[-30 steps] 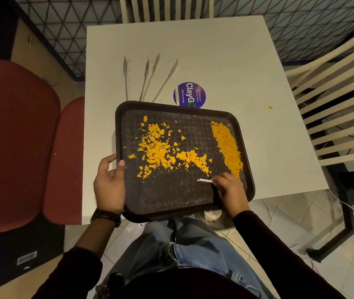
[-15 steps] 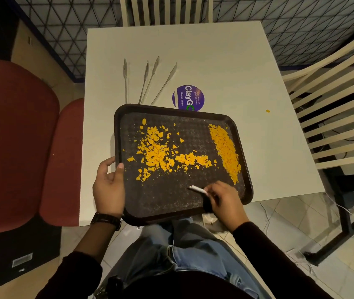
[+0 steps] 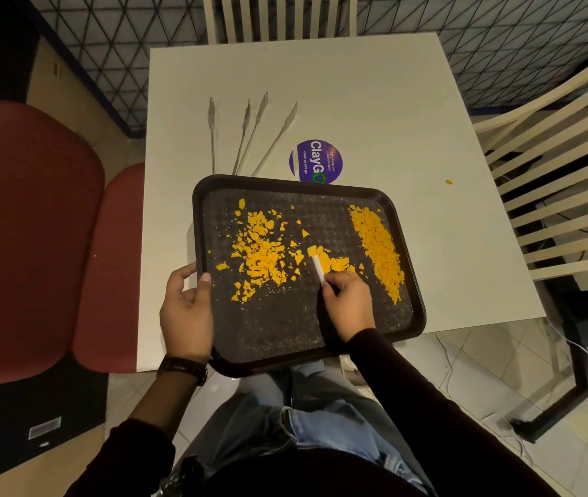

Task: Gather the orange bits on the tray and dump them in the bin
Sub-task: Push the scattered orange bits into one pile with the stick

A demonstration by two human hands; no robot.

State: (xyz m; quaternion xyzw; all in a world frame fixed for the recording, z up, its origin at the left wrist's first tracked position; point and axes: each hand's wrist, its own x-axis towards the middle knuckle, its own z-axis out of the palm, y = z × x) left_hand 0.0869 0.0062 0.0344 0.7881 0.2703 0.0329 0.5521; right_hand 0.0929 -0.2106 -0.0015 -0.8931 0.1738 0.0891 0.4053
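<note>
A dark brown tray lies at the near edge of the white table. Orange bits are scattered over its left and middle part, and a dense strip of orange bits runs along its right side. My left hand grips the tray's left rim, thumb on top. My right hand rests over the tray's middle, shut on a small white scraper whose tip touches the middle bits. No bin is in view.
Two metal tongs lie on the table beyond the tray, next to a purple round sticker. One stray orange bit sits on the table at right. A red chair stands left, white chairs behind and right.
My right hand moved up from the tray's near right area to the middle bits, and the white scraper swung from pointing left to pointing away from me. The left hand kept its grip.
</note>
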